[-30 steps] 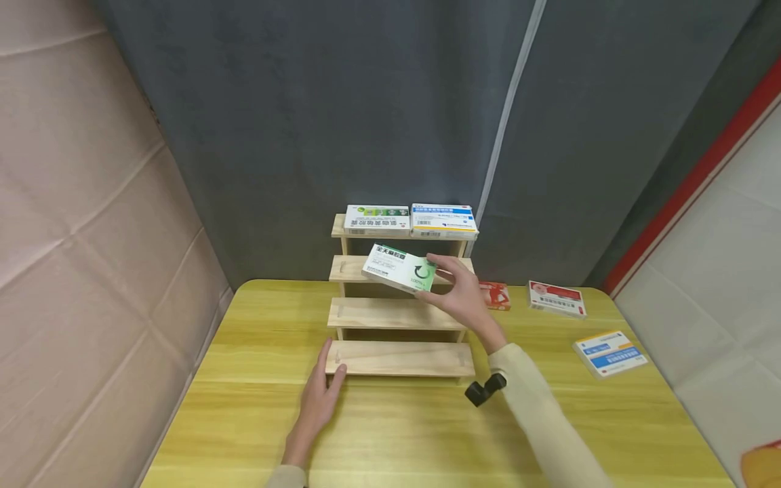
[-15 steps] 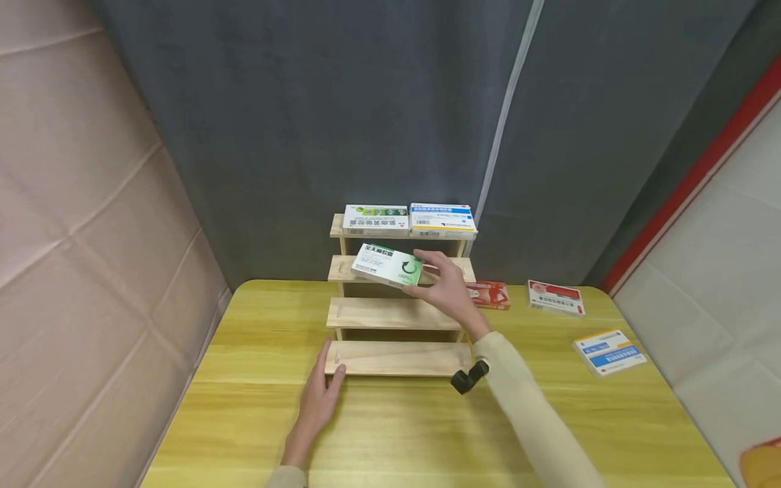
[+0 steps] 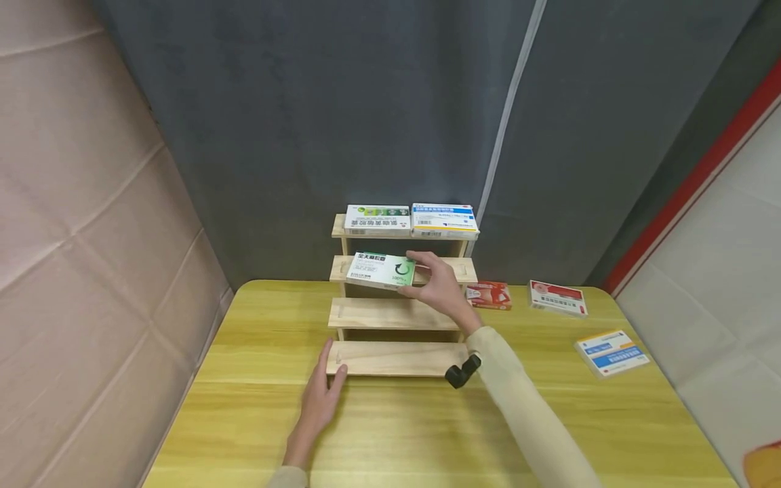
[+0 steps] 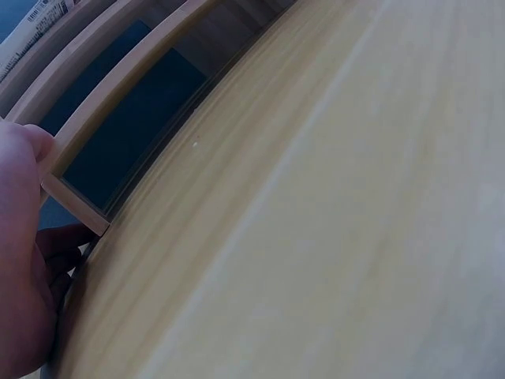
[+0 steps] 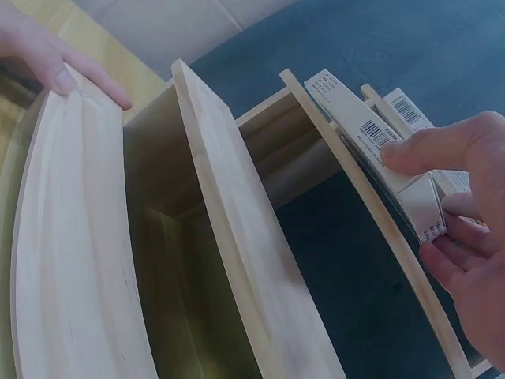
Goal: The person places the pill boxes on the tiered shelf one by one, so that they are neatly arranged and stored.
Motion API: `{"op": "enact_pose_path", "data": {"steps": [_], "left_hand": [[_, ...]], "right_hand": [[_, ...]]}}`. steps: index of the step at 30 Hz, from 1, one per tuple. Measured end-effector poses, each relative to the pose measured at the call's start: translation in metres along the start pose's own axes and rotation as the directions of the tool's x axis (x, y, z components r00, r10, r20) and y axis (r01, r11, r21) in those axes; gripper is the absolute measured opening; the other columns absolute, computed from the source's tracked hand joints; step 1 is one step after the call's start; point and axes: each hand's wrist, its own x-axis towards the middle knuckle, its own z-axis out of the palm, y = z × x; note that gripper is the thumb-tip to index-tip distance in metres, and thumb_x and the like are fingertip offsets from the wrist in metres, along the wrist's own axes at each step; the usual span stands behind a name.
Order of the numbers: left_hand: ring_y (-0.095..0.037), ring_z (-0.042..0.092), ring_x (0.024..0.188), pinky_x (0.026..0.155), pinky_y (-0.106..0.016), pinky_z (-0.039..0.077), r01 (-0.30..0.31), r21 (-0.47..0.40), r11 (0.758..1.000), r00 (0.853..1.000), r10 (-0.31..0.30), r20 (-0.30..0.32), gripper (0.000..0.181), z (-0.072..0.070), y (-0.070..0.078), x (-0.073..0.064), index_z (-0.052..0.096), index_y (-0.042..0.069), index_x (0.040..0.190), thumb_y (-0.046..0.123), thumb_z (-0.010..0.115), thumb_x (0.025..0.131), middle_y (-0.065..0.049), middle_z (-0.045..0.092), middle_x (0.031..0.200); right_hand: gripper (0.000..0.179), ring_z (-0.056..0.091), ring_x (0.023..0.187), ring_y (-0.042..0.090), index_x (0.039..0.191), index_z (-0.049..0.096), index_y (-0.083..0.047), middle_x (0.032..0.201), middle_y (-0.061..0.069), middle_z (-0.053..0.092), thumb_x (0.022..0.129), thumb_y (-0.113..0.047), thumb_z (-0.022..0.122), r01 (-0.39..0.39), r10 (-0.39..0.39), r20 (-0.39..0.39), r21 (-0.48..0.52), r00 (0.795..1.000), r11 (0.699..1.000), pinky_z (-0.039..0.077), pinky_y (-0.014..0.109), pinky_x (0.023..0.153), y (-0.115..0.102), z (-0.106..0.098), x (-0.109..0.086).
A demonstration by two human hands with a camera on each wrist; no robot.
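Observation:
My right hand (image 3: 441, 288) pinches the right end of a white and green medicine box (image 3: 375, 270) between thumb and fingers. The box lies close over the second tier from the top of a wooden stepped display rack (image 3: 396, 313), toward its left side. Seen from the right wrist, the box (image 5: 359, 122) runs along that tier's board with its barcode side showing. At the rack's lower left corner, my left hand (image 3: 318, 393) grips the end of the lowest tier. In the left wrist view, its thumb presses the board's corner, and its other fingers curl behind the side.
On the top tier lie a green and white medicine box (image 3: 377, 220) and a blue and white one (image 3: 445, 220). Right of the rack, the table (image 3: 256, 407) bears a red box (image 3: 490, 296), a red and white box (image 3: 557, 298) and a blue and white box (image 3: 612, 354).
My right hand has carried the white and green box left and slightly down, and the box has turned more level with the tier. The left hand has stayed at the rack's corner.

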Motion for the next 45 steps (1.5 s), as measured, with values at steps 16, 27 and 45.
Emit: {"op": "enact_pose_path", "data": {"steps": [16, 27, 45], "left_hand": [[-0.043, 0.028, 0.151, 0.12, -0.069, 0.023, -0.003, 0.011, 1.0, 1.0, 0.003, -0.008, 0.069, 0.001, -0.002, 0.001, 0.017, 0.024, 0.164, 0.044, 0.049, 0.106, -0.007, 0.023, 0.169], [-0.043, 0.029, 0.151, 0.118, -0.07, 0.024, -0.002, 0.019, 1.0, 1.0, 0.002, -0.011, 0.069, 0.001, -0.002, 0.001, 0.017, 0.024, 0.164, 0.045, 0.048, 0.106, -0.007, 0.023, 0.169], [-0.043, 0.029, 0.151, 0.119, -0.07, 0.023, -0.015, 0.001, 1.0, 1.0, 0.015, -0.006, 0.068, 0.001, -0.003, 0.001, 0.017, 0.023, 0.164, 0.044, 0.048, 0.106, -0.007, 0.023, 0.169]], "right_hand": [[0.075, 0.05, 0.14, 0.037, 0.146, 0.047, 0.008, 0.152, 0.024, 0.047, 0.08, 0.004, 0.081, -0.052, 0.051, 0.033, 0.035, 0.998, 0.998, 0.045, 0.034, 0.115, 0.003, 0.005, 0.008], [0.073, 0.044, 0.145, 0.033, 0.148, 0.045, 0.008, 0.16, 0.022, 0.037, 0.086, -0.01, 0.08, -0.022, 0.026, 0.025, -0.153, 0.999, 0.988, 0.038, 0.036, 0.12, 0.001, 0.009, 0.007], [0.073, 0.05, 0.141, 0.035, 0.152, 0.039, 0.005, 0.157, 0.021, 0.043, 0.092, -0.013, 0.075, -0.05, 0.052, 0.038, -0.055, 0.998, 0.997, 0.045, 0.039, 0.115, -0.002, -0.003, -0.016]]}}
